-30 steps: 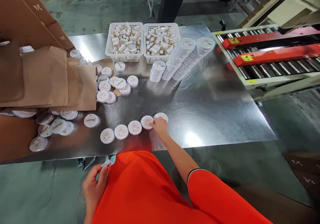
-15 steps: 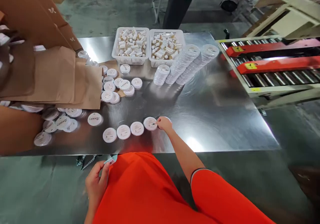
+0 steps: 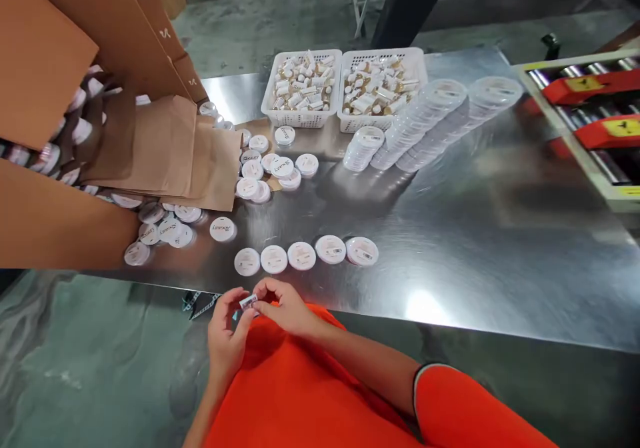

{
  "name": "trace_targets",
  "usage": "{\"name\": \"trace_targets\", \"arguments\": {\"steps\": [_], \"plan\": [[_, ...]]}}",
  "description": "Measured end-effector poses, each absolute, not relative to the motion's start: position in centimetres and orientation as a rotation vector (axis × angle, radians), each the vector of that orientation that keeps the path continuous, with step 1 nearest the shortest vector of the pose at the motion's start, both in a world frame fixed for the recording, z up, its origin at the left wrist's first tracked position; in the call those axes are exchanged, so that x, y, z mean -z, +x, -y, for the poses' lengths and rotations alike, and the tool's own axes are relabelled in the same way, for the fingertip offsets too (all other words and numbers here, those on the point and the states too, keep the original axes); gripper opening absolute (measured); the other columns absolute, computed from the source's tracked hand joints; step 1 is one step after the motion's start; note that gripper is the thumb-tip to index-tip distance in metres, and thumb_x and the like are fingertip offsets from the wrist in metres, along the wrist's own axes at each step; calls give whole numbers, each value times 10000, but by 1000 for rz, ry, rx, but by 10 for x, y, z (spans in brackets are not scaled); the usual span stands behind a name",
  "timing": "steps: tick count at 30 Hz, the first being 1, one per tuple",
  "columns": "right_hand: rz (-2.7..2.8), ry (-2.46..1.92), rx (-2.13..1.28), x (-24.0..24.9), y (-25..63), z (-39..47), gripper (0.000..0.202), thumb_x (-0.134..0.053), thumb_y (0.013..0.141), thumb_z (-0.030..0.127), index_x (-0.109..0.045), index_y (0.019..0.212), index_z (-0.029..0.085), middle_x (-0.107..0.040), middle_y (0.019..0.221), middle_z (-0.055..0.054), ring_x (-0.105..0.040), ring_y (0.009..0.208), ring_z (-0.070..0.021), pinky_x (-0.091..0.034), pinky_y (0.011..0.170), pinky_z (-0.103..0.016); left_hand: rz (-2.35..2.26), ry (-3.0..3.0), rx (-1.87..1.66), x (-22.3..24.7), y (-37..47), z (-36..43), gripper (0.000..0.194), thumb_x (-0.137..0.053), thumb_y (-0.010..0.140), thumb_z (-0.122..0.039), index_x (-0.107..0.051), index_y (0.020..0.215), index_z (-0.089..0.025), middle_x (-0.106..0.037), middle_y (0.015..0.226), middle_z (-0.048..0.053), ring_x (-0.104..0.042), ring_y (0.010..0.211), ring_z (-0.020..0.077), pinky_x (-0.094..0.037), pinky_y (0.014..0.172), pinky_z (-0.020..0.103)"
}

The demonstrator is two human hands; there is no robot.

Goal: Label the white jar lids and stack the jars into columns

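A small printed label strip (image 3: 249, 301) is pinched in the closed grip of the left hand (image 3: 226, 335) and of the right hand (image 3: 287, 309), at the near side of the desk (image 3: 480, 235). Near its edge, five round containers (image 3: 301, 256) are lined up; behind them, container stacks (image 3: 417, 125) and two baskets (image 3: 301, 120) of bottles (image 3: 305, 87) are placed.
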State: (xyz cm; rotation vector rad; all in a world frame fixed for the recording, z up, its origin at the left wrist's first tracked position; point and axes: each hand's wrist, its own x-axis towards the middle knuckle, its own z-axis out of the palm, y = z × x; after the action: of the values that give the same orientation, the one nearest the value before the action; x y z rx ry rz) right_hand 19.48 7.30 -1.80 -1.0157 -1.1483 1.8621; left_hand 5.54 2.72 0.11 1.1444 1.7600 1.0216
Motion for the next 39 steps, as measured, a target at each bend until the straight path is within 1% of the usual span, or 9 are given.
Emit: {"name": "trace_targets", "arguments": {"steps": [3,7,13,21,25,28,33,36,39], "plan": [[1221,-1018,-1858,18,203,-74,194,-658,779,363,-570,805,193,-573,724,24,-526,675,-115,-438,639,-246,-1760,1143,-955,-1,58,-26,273,-611,774,-453,-633,800,-182,-685,774,48,-641,714,171,-527,677,270],[1332,-1023,-1786,16,204,-69,161,-614,820,356,-591,857,202,-553,708,35,-499,653,-105,-420,617,-229,-1872,1276,-841,-3,59,-25,331,-537,806,-504,-637,756,-192,-661,677,16,-599,618,155,-477,592,245],[1331,-1123,-1625,21,202,-68,176,-633,811,346,-607,732,191,-569,726,15,-497,680,-112,-404,614,-231,-1978,1442,-745,0,56,-23,401,-494,826,-518,-610,608,-202,-578,522,-16,-494,489,121,-378,499,223],[1303,-1105,-1623,25,211,-68,186,-673,787,346,-634,697,188,-567,826,-13,-528,743,-123,-431,670,-253,-1939,1507,-691,4,58,-23,420,-522,812,-501,-585,526,-200,-531,476,-28,-465,464,104,-358,491,211],[1214,-1134,-1549,41,220,-80,229,-616,832,398,-606,732,193,-580,878,-22,-541,812,-140,-439,739,-270,-1918,1530,-660,4,59,-23,458,-508,818,-500,-568,481,-196,-517,452,-27,-449,449,98,-347,484,211],[1251,-1297,-1391,71,247,-105,226,-569,853,396,-593,746,198,-598,890,-26,-542,839,-153,-429,785,-290,-1958,1515,-658,7,54,-21,454,-510,812,-526,-616,519,-196,-525,461,-26,-452,461,102,-349,486,212],[1605,-1902,-1050,126,303,-137,136,-619,807,265,-629,699,183,-609,996,-63,-499,1022,-215,-341,922,-363,-2003,1452,-643,14,43,-13,495,-501,821,-579,-661,568,-185,-530,484,-23,-433,483,101,-347,488,206],[1729,-2130,-1044,143,314,-140,115,-609,827,266,-681,773,194,-596,1097,-62,-464,1090,-240,-314,907,-374,-2010,1416,-657,17,41,-9,527,-507,800,-621,-660,563,-176,-521,477,-25,-426,479,99,-342,479,204],[1759,-2244,-1075,150,311,-139,143,-599,849,302,-711,838,214,-589,1119,-60,-460,1097,-248,-311,879,-372,-2008,1370,-655,18,41,-7,521,-518,786,-632,-681,589,-178,-583,504,-16,-482,494,111,-370,491,206]]}}
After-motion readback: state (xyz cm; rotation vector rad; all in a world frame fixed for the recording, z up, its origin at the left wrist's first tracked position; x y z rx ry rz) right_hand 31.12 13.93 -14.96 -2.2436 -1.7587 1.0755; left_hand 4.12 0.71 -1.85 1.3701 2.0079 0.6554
